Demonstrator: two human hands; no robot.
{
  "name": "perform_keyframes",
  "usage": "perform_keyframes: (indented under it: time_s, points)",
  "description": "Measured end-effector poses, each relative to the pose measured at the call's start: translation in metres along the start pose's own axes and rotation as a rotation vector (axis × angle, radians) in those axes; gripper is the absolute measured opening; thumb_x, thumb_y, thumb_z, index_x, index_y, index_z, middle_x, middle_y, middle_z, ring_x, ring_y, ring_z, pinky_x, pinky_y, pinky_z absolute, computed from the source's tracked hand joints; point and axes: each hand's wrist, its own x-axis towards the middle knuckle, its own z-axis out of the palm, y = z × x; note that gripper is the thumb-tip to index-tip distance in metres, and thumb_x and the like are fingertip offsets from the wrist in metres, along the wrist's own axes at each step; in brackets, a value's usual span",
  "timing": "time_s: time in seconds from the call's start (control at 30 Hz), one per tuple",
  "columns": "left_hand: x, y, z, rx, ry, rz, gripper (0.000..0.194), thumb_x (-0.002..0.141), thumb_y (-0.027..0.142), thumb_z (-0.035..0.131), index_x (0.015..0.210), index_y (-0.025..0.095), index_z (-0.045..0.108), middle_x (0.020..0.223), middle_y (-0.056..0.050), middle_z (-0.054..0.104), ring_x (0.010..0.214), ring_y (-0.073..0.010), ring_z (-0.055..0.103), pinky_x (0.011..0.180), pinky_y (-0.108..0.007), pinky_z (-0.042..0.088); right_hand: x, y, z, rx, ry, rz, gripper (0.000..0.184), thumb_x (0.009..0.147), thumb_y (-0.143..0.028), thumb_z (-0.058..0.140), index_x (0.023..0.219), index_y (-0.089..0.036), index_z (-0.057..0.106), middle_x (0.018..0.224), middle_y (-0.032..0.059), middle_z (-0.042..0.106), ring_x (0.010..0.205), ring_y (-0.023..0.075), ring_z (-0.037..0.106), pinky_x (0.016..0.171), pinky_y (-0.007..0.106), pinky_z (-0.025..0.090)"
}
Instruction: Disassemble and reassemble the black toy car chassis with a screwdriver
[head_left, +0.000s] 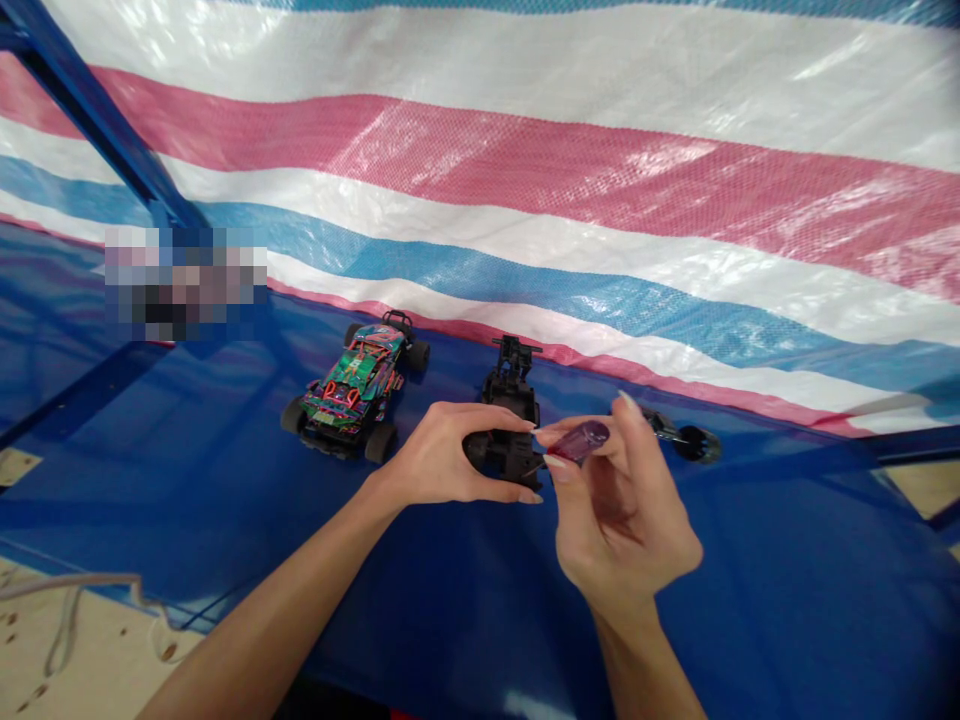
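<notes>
A black toy car chassis (512, 400) lies lengthwise on the blue table, with no wheels visible on it. My left hand (450, 452) grips its near end, thumb on the close side and fingers over the far side. Between the thumb and fingertips of my right hand (626, 500) is a screwdriver with a see-through purple handle (581, 440). Its handle points up and right, and its tip end reaches toward the near right corner of the chassis. Whether the tip touches a screw cannot be made out.
Left of the chassis stands a colourful toy car (352, 385) with black wheels. A small dark part with a round end (696, 443) lies beyond my right hand. Striped plastic sheeting (480, 150) hangs behind the blue table (787, 560). A pale cable (90, 580) runs at lower left.
</notes>
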Motion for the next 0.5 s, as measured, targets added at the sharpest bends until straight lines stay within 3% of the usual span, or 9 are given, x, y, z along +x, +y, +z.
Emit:
perform_keyframes:
  time_s: [0.1, 0.23, 0.37, 0.5]
  points:
    - [0.0006, 0.0012, -0.0013, -0.004, -0.014, -0.014, 0.055, 0.07, 0.043, 0.099, 0.117, 0.021, 0.08, 0.116, -0.007, 0.085, 0.104, -0.0281, 0.083, 0.097, -0.034, 0.063, -0.0033, 0.0008, -0.0003, -0.009, -0.036, 0.011, 0.076, 0.094, 0.001, 0.064, 0.163, -0.029, 0.048, 0.103, 0.006, 0.08, 0.09, 0.0244, 0.078, 0.082, 0.046, 0.069]
    - [-0.0005, -0.0005, -0.0007, 0.007, 0.008, -0.001, 0.054, 0.071, 0.043, 0.098, 0.117, 0.02, 0.081, 0.116, -0.008, 0.085, 0.104, -0.0288, 0.083, 0.095, -0.034, 0.064, -0.0027, 0.0032, 0.0, 0.03, -0.058, -0.013, 0.069, 0.092, -0.002, 0.068, 0.155, -0.029, 0.057, 0.112, 0.008, 0.077, 0.1, 0.0259, 0.076, 0.088, 0.05, 0.067]
    - [-0.0021, -0.0029, 0.0012, 0.02, 0.006, 0.0, 0.055, 0.072, 0.041, 0.097, 0.12, 0.019, 0.08, 0.118, -0.009, 0.085, 0.105, -0.0285, 0.083, 0.097, -0.034, 0.064, 0.0017, 0.0041, -0.0002, 0.012, 0.052, -0.051, 0.075, 0.078, 0.001, 0.085, 0.143, -0.032, 0.068, 0.106, 0.0039, 0.073, 0.091, 0.0225, 0.07, 0.078, 0.044, 0.064]
    - [-0.0024, -0.0031, 0.0021, 0.02, 0.019, 0.006, 0.056, 0.071, 0.041, 0.098, 0.119, 0.019, 0.081, 0.118, -0.009, 0.085, 0.105, -0.0283, 0.083, 0.097, -0.034, 0.064, 0.0014, 0.0005, -0.0006, -0.006, 0.043, -0.005, 0.074, 0.082, 0.005, 0.079, 0.146, -0.03, 0.067, 0.099, 0.0025, 0.074, 0.085, 0.0206, 0.071, 0.07, 0.039, 0.064]
